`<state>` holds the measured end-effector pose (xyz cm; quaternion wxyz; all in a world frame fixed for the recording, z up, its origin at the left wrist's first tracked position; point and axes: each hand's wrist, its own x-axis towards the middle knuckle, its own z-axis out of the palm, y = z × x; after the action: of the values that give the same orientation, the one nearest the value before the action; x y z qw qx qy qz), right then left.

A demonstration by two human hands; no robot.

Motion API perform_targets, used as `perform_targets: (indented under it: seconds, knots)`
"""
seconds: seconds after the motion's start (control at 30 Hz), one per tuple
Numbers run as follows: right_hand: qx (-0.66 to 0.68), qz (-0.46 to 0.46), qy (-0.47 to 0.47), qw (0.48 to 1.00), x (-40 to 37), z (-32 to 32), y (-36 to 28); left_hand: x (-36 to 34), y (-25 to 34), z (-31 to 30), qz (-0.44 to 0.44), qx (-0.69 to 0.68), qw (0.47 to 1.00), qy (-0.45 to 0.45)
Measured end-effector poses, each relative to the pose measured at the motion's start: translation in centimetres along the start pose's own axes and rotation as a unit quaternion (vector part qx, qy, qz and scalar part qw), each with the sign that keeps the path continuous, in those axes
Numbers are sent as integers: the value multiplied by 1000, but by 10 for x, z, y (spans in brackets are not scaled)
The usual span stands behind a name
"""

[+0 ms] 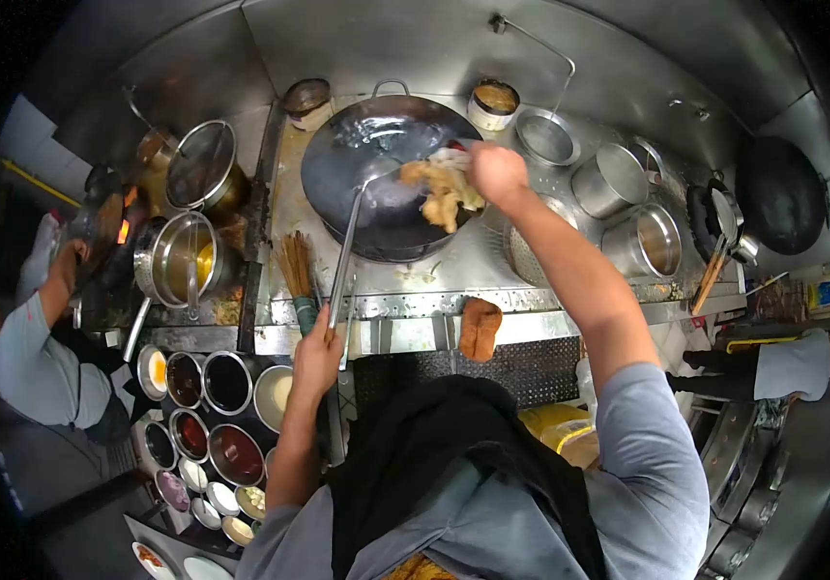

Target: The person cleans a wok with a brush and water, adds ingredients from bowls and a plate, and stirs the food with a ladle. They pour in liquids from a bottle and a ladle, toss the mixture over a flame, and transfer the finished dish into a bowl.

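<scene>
My left hand (318, 360) is closed round the long metal handle of a ladle (342, 266). The ladle's head reaches into a large dark wok (333, 208) on the steel range. Over the wok's right side is my right hand (499, 174), its fingers closed. Pale, golden pieces of food (446, 193) hang or fall just below and left of it, blurred. Something small and red shows by the fingers, but what this hand grips is hidden. Just beyond my left hand a bamboo wok brush (296, 266) with a green-wrapped handle leans against the range edge.
Pots (610, 182) and a strainer bowl (531, 246) stand to the right. Leftward are a saucepan (188, 256) and a co-worker (33, 362) by a flame. Sauce containers (237, 454) crowd the lower left. A folded brown cloth (480, 329) hangs on the front edge. Another person (792, 365) stands far right.
</scene>
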<state>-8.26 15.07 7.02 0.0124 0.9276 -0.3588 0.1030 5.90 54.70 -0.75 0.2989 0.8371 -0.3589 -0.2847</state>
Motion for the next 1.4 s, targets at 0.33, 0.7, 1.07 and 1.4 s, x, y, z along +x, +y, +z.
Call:
perform_targets:
  seconds: [0.33, 0.7, 1.07, 1.4]
  knots:
    - [-77, -187, 45, 978, 79, 3, -47, -31, 32, -50, 104, 38, 991, 76]
    - [155, 496, 392, 759, -218, -32, 143, 20, 73, 46, -123, -384, 905, -135]
    - [-74, 626, 767, -123, -939, -40, -83, 82, 136, 102, -133, -684, 360, -620]
    - [-50, 956, 226, 181, -1253, 146, -193, 72, 168, 132, -124, -692, 504, -502]
